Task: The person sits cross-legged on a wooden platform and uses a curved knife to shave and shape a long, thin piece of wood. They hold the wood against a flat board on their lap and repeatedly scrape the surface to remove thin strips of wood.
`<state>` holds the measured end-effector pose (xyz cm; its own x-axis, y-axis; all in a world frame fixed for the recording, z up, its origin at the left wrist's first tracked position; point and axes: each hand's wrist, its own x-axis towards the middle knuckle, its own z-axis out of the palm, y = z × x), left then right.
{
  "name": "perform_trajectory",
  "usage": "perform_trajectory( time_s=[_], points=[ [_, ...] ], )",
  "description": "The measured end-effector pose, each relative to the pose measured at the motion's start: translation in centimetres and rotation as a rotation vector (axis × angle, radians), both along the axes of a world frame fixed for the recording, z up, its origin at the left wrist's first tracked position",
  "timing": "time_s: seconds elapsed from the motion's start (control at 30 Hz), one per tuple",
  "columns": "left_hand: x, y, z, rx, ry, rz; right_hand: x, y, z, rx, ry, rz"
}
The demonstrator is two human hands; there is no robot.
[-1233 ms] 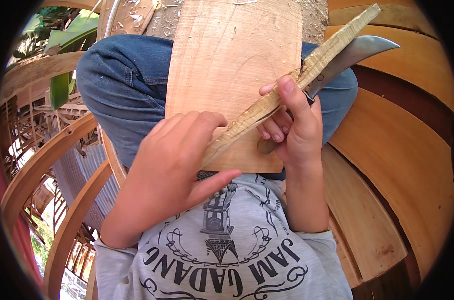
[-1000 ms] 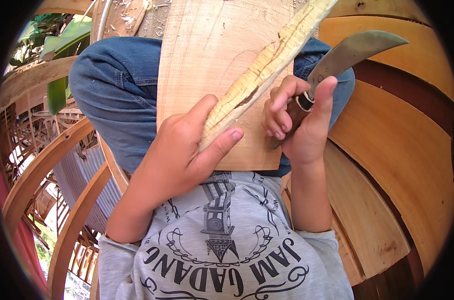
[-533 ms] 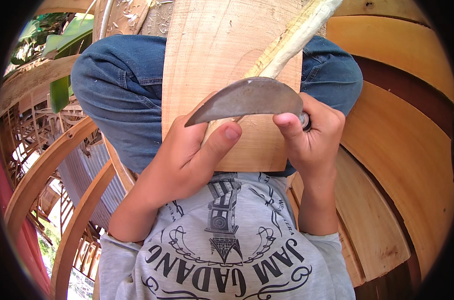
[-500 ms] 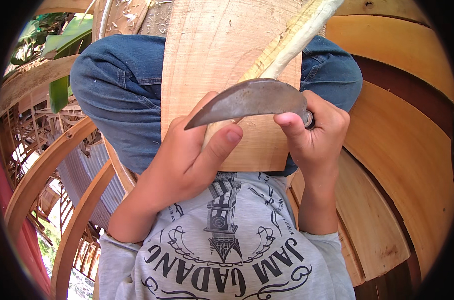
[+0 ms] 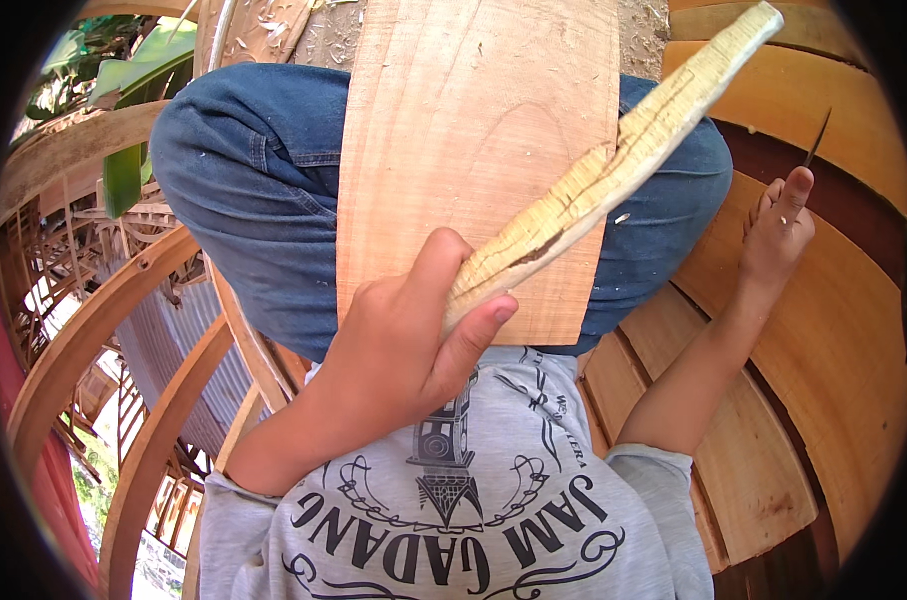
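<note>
My left hand (image 5: 404,325) is closed round the lower end of a pale wooden stick (image 5: 614,180). The stick slants up to the right, cracked and yellowish on its upper face, whitish along its edge. Beneath it, a broad wooden board (image 5: 474,130) lies across my lap. Out to the right, my right hand (image 5: 779,225) is closed on a curved-blade knife, its thumb raised. Only a thin, edge-on part of the knife's blade (image 5: 820,137) shows above the fingers; its handle is hidden in the hand.
Wooden planks (image 5: 804,330) curve along the right side, with dark gaps between them. Wood shavings (image 5: 274,25) lie beyond my crossed legs. At left are curved wooden rails (image 5: 104,340), corrugated metal sheeting (image 5: 189,350) and green leaves (image 5: 144,70).
The knife has swung away from the stick, out to the far right with my right hand. The stick has tilted further right, and a small chip is now visible over my right leg.
</note>
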<state>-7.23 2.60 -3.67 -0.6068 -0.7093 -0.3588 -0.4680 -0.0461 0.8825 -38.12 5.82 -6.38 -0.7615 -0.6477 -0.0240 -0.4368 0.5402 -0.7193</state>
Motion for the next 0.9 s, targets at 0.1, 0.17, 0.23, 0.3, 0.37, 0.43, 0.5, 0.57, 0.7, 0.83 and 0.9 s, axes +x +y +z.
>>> perform_trajectory(
  time_s=[0.1, 0.17, 0.23, 0.3, 0.37, 0.43, 0.5, 0.57, 0.7, 0.83, 0.9],
  points=[
    [-0.4, -0.9, -0.5, -0.07, -0.014, 0.039, 2.7, 0.6, 0.0, -0.044, 0.007, 0.217],
    [-0.9, -1.3, -0.2, -0.091, -0.021, 0.05, 6.1, 0.8, -0.2, -0.099, -0.074, 0.339],
    [-1.3, -0.8, -0.1, -0.086, 0.013, 0.039, 8.8, 1.0, -0.3, -0.079, -0.025, 0.447],
    [-1.1, -0.4, 0.3, -0.092, -0.001, 0.013, 9.3, 0.1, 0.0, -0.182, -0.102, 0.339],
    [-0.5, -0.7, 0.9, -0.107, -0.054, -0.051, 8.4, -0.4, -0.4, -0.173, -0.056, 0.286],
    [-0.1, -0.9, 0.3, -0.15, -0.077, -0.052, 6.6, -0.7, -0.8, -0.058, 0.101, 0.319],
    [-0.2, -1.3, 0.0, -0.179, -0.092, -0.041, 6.3, -0.9, -1.0, -0.044, 0.174, 0.314],
    [-0.2, -2.0, 0.3, -0.181, -0.104, -0.035, 6.3, -1.4, -1.3, -0.049, 0.229, 0.291],
    [0.9, -2.8, 0.6, -0.132, -0.123, -0.016, 4.9, -2.8, -2.1, -0.091, 0.071, 0.071],
    [4.0, -2.2, -0.5, -0.095, -0.105, 0.057, -0.3, -1.6, -2.0, -0.057, -0.03, -0.083],
    [5.7, -2.2, -1.2, 0.052, -0.166, 0.116, 1.0, -1.2, -1.8, -0.047, -0.058, 0.007]
  ],
)
